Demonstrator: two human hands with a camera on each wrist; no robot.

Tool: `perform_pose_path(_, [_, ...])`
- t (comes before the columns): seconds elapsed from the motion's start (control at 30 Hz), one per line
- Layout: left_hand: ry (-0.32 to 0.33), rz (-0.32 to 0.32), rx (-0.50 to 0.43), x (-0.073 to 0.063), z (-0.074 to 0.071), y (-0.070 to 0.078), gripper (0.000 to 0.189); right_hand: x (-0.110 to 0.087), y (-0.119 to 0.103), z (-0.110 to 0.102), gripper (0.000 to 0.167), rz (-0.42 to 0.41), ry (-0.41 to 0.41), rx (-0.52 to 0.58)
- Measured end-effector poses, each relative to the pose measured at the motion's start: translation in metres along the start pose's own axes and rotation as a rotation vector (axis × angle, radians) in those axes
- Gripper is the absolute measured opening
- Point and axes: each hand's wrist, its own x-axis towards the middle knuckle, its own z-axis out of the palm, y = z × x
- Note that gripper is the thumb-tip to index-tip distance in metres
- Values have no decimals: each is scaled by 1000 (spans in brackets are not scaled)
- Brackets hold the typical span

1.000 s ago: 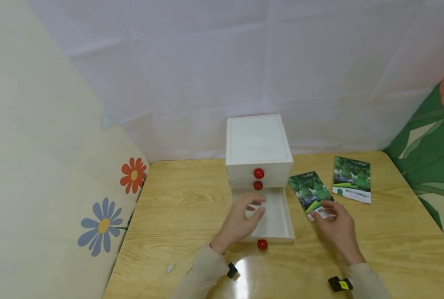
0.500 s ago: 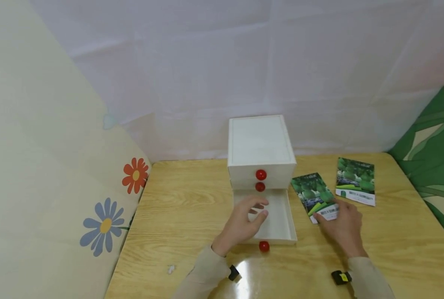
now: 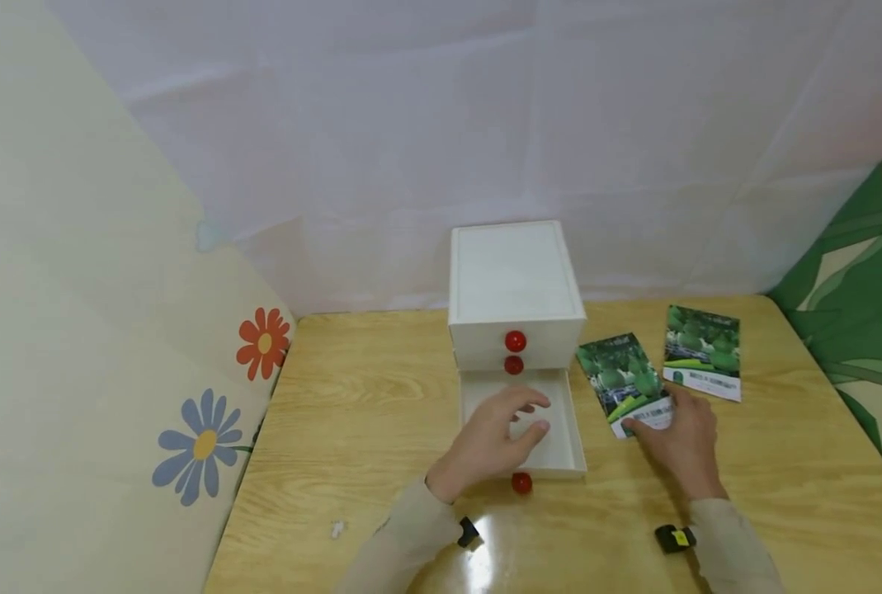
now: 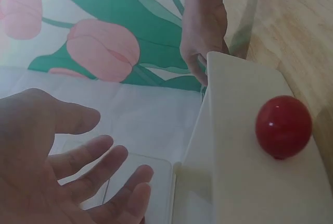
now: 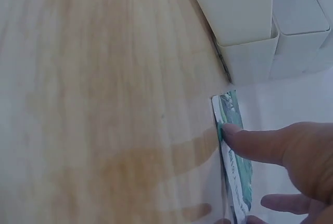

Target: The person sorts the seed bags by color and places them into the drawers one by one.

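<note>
My right hand (image 3: 681, 445) holds the near end of a flat green printed packet (image 3: 619, 375), which shows round green produce and a white strip. Its thumb is on the left edge and its fingers on the right edge, and the packet lies on the table. In the right wrist view, the thumb touches the packet (image 5: 237, 172) near one corner. Over the pulled-out bottom drawer (image 3: 559, 437) hovers my left hand (image 3: 496, 437), fingers loosely bent with nothing in them. The left wrist view shows that drawer's front with its red knob (image 4: 283, 126).
The white drawer cabinet (image 3: 515, 272) stands at the back middle, its upper drawers closed, each with a red knob. A second green packet (image 3: 703, 351) lies farther right. A small white scrap (image 3: 338, 529) is at the front left of the wooden table (image 3: 359, 396).
My right hand has come down onto the packet's near end, its thumb and fingers now at the two edges. The left hand has shifted slightly right over the drawer.
</note>
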Motion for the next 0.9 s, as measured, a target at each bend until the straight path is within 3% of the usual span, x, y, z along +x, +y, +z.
perform_pose_path(0.2, [-66, 37, 106, 11, -4, 11, 32, 1, 2, 1, 88, -19, 36, 52])
perform_pose_path(0.4, [-209, -1, 218, 24, 1, 26, 40, -1, 9, 2, 78, 86, 39, 114])
perform_pose_path(0.53, [-269, -5, 272, 35, 8, 35, 42, -1, 14, 2, 62, 115, 94, 158])
perform_pose_path(0.67, [-262, -2, 264, 46, 14, 40, 40, -1, 16, 0, 47, 138, 153, 178])
perform_pose_path(0.9, [-192, 12, 155, 71, 22, 37, 33, 2, 18, -10, 39, 311, 157, 277])
